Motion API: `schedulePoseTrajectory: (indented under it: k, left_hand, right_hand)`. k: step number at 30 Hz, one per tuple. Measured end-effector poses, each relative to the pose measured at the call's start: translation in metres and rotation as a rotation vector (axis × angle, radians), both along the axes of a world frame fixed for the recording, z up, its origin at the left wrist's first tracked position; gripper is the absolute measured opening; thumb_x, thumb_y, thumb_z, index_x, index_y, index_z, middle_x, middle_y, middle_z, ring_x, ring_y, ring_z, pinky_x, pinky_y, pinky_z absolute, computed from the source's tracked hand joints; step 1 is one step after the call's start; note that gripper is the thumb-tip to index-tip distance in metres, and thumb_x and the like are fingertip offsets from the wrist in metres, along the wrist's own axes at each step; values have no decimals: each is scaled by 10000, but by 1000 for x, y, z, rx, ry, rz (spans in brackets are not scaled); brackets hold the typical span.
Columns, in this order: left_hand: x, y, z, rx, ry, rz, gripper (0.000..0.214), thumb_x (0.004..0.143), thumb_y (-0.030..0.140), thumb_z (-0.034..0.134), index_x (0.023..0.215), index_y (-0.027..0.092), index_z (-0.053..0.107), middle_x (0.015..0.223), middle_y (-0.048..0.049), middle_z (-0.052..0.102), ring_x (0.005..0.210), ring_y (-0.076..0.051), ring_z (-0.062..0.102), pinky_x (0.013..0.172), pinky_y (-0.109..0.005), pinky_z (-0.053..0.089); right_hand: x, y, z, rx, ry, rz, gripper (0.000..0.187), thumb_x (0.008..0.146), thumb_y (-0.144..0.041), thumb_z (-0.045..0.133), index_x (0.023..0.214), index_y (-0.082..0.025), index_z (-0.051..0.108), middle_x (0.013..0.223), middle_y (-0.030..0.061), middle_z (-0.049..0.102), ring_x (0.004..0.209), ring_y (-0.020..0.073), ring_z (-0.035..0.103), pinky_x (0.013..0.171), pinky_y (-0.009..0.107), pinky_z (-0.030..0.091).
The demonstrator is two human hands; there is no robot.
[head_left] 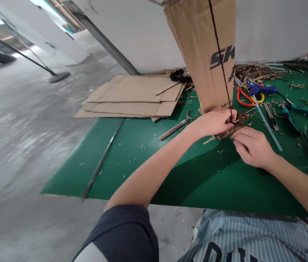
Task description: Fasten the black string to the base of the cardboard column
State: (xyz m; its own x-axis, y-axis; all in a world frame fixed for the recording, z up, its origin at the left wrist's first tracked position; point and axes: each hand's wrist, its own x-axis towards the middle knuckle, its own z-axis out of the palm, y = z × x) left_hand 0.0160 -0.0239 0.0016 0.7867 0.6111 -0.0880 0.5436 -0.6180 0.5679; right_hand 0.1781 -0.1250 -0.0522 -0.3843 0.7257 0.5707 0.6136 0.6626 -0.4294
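A tall brown cardboard piece (205, 54) with dark printed lettering stands upright on the green table. Down its front runs a dark cord (220, 54), which reaches the fingers of my left hand (218, 122). That hand is closed on the cord near the cardboard's base. Just to the right, my right hand (253, 147) is closed in a pinch at the lower edge of a small cardboard part (227, 134). Whatever lies between the right fingertips is too small to make out. Behind my left wrist lies a short strip (173, 129).
Flat cardboard sheets (134, 91) lie at the back left of the green table (132, 160), above a metal rod (103, 158). On the right are orange-handled scissors (243, 97), a blue glue gun (261, 89), a cutter knife (271, 116), teal-handled pliers (290, 118) and scattered scraps.
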Motion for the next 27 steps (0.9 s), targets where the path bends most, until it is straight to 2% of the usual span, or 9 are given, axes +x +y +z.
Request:
schedulePoseTrajectory:
  k: [5, 8, 15, 18, 20, 23, 27]
  left_hand:
    - [-1, 3, -1, -86, -21, 11, 59, 896, 141, 551, 897, 190, 518, 720, 7, 707, 649, -138, 692, 642, -252, 467]
    - [-1, 3, -1, -83, -23, 22, 41, 906, 147, 541, 924, 182, 548, 740, -5, 718, 642, -136, 686, 639, -253, 477]
    - [2, 1, 1, -110, 67, 49, 124, 933, 163, 515, 1025, 143, 596, 798, -28, 730, 651, -129, 680, 654, -245, 483]
    - [2, 2, 4, -29, 95, 41, 140, 922, 156, 525, 1025, 137, 618, 823, -39, 732, 707, -140, 682, 692, -252, 473]
    - [0, 2, 8, 89, 141, 12, 138, 897, 166, 559, 1004, 139, 641, 851, -51, 730, 756, -160, 673, 700, -263, 451]
    - [-6, -1, 19, 228, 255, -50, 115, 863, 168, 565, 921, 150, 662, 852, -67, 714, 739, -178, 637, 630, -276, 392]
    - [-12, -6, 30, 298, 372, -33, 127, 849, 159, 545, 847, 151, 672, 828, -77, 702, 697, -182, 607, 590, -289, 349]
  right_hand:
    - [-1, 0, 3, -209, 260, -82, 269, 862, -140, 411, 625, -223, 507, 665, 19, 626, 613, 158, 569, 592, 307, 429]
    - [-2, -1, 3, -280, 296, -104, 275, 836, -149, 426, 576, -219, 481, 619, 7, 602, 582, 146, 547, 573, 293, 399]
    - [0, -2, 1, -215, 198, -39, 303, 830, -147, 412, 543, -208, 489, 584, 10, 575, 568, 134, 513, 561, 280, 351]
    - [3, 1, 1, -199, 173, -44, 294, 829, -146, 418, 553, -204, 501, 589, 11, 586, 572, 134, 523, 567, 277, 353]
    - [7, 3, 2, -219, 169, -90, 282, 847, -173, 441, 579, -201, 527, 614, 10, 606, 583, 133, 538, 581, 274, 364]
    - [14, 7, 5, -243, 157, -212, 345, 919, -295, 458, 595, -201, 529, 619, 12, 602, 572, 129, 528, 575, 276, 348]
    - [20, 12, 9, -155, -8, -448, 448, 938, -474, 458, 582, -203, 479, 599, 18, 571, 535, 122, 481, 546, 286, 282]
